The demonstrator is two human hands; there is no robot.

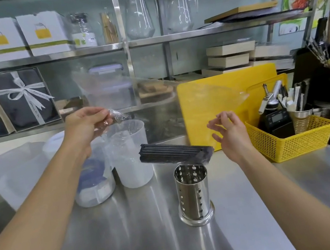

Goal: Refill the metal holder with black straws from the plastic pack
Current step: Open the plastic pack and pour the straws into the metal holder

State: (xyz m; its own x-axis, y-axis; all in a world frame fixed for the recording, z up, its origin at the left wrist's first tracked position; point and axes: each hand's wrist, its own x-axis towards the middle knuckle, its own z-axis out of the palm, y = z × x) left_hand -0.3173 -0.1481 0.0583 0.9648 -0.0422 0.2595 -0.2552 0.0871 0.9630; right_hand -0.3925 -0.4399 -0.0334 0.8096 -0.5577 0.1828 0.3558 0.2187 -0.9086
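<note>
A bundle of black straws (pixel 176 152) lies almost level in the air, its right end just over the rim of the perforated metal holder (pixel 193 193), which stands upright on the steel counter (pixel 133 236). My left hand (pixel 86 126) is raised to the upper left of the bundle and pinches the crumpled end of the clear plastic pack (pixel 119 118). The film spreads up and to the right above the straws. My right hand (pixel 230 134) hovers at the bundle's right end with fingers spread, touching no straw. The holder looks empty.
Translucent plastic jugs (pixel 133 161) and a lidded tub (pixel 93 184) stand left of the holder. A yellow mesh basket (pixel 290 140) with tools and a yellow cutting board (pixel 226 85) are on the right. Steel shelves (pixel 147 41) with boxes and glass pitchers rise behind.
</note>
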